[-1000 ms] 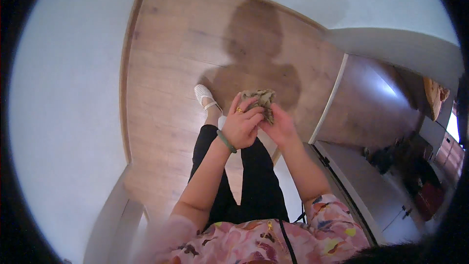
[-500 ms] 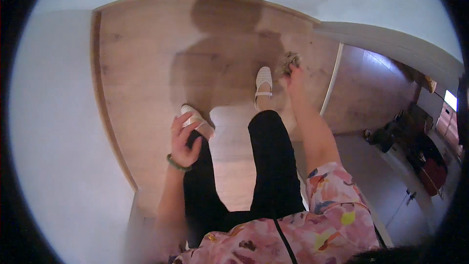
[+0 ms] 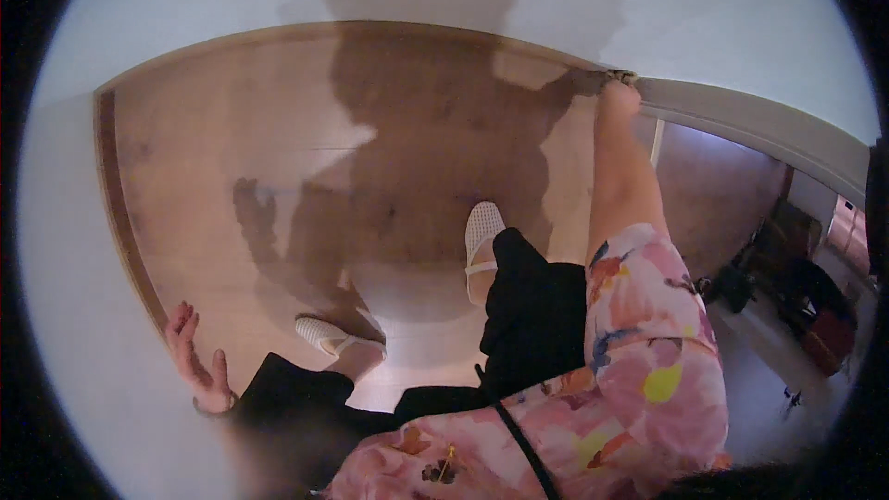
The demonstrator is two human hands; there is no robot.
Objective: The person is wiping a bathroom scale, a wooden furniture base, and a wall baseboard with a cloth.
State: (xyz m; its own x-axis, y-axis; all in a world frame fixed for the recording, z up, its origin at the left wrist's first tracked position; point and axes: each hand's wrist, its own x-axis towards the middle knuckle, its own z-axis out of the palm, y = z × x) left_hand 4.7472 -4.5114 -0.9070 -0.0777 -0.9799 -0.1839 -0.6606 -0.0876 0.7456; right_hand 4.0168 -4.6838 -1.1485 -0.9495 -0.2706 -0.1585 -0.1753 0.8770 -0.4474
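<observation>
My right arm reaches far forward, and my right hand (image 3: 620, 98) is closed round a crumpled grey-brown cloth (image 3: 623, 76). The cloth is pressed at the end of the baseboard, where the wall meets the door frame; most of it is hidden behind the hand. Off to the left, my left hand (image 3: 197, 361) holds nothing, its fingers apart, close to the left wall's baseboard (image 3: 130, 222). A bracelet shows at that wrist.
White walls (image 3: 231, 0) bound the wood-look floor (image 3: 213, 148) ahead and to the left. My white woven shoes (image 3: 483, 231) stand on it. A pale threshold strip (image 3: 657, 141) lies at the right doorway, with dark items (image 3: 815, 287) beyond.
My right hand has moved forward and right with the cloth, from above the floor to the wall's foot. My left hand has swung out left, and I am bent lower.
</observation>
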